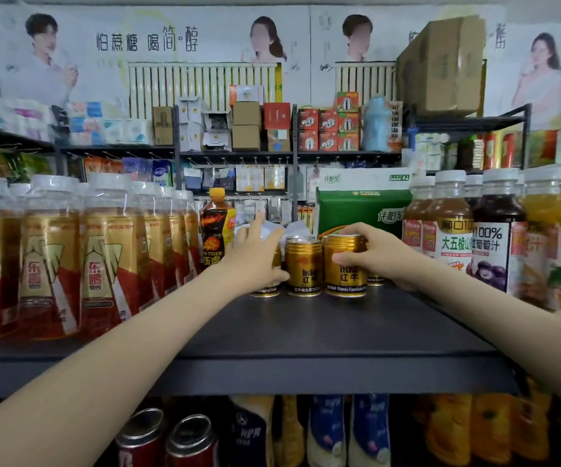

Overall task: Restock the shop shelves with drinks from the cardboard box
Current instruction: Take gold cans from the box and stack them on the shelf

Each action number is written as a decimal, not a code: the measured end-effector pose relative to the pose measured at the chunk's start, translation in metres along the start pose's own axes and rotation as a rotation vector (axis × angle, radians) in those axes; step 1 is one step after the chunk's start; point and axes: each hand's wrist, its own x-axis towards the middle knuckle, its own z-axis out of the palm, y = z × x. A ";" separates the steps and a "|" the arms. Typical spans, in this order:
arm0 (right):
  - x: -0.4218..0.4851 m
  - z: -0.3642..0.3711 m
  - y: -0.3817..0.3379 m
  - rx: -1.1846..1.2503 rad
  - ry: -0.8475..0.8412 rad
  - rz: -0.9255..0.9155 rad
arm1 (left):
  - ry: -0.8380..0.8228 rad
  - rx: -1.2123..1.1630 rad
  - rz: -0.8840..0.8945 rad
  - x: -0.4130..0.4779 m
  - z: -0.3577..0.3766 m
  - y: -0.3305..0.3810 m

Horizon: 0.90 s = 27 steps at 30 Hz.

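- The right can (345, 267) is being gripped by the right hand (382, 256) just right of the frame's centre. The thumb is being laid across the can's front, and the fingers (351, 230) are being curled over its top rim.
- The left can (266, 288) is being held by the left hand (255, 256) at the frame's centre. Most of this can is being hidden by the hand, and only its base and a strip of its side are being shown.
- The left thumb is being kept low at that can's right side, just beside the middle can (302, 267). Whether the middle can is being touched cannot be told.
- One left finger is being pointed upward, while the others are being bent over the left can's top.
- The three cans are being kept upright in a tight row, far back on the dark shelf (306, 332).
- More gold cans are being partly hidden behind the row and under the right hand.
- The left of the frame is being filled by gold bottles (53, 257), with a black bottle (216, 227) just left of the left hand.
- A green carton (363, 210) is being seen behind the cans.
- Juice bottles (494, 230) are being lined along the right of the frame.
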 end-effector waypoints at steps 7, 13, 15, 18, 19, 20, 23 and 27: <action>0.019 0.016 0.017 -0.273 -0.022 0.020 | -0.054 0.216 0.055 0.015 0.012 -0.014; 0.034 0.014 0.020 -0.365 -0.100 0.097 | 0.009 0.279 0.098 0.015 0.013 -0.010; 0.032 0.015 0.021 -0.447 -0.092 0.078 | 0.049 0.261 0.165 0.016 0.013 -0.004; 0.026 0.018 0.024 -0.679 -0.051 -0.085 | 0.099 0.238 0.285 0.022 0.016 0.013; 0.025 0.019 0.025 -0.742 -0.052 -0.145 | 0.113 0.247 0.316 0.026 0.017 0.019; 0.025 0.019 0.026 -0.799 -0.063 -0.188 | 0.116 0.254 0.333 0.030 0.018 0.023; 0.028 0.020 0.024 -0.892 -0.085 -0.218 | 0.071 0.185 0.337 0.039 0.017 0.031; 0.029 0.018 0.022 -0.866 -0.091 -0.196 | 0.050 0.122 0.363 0.039 0.013 0.030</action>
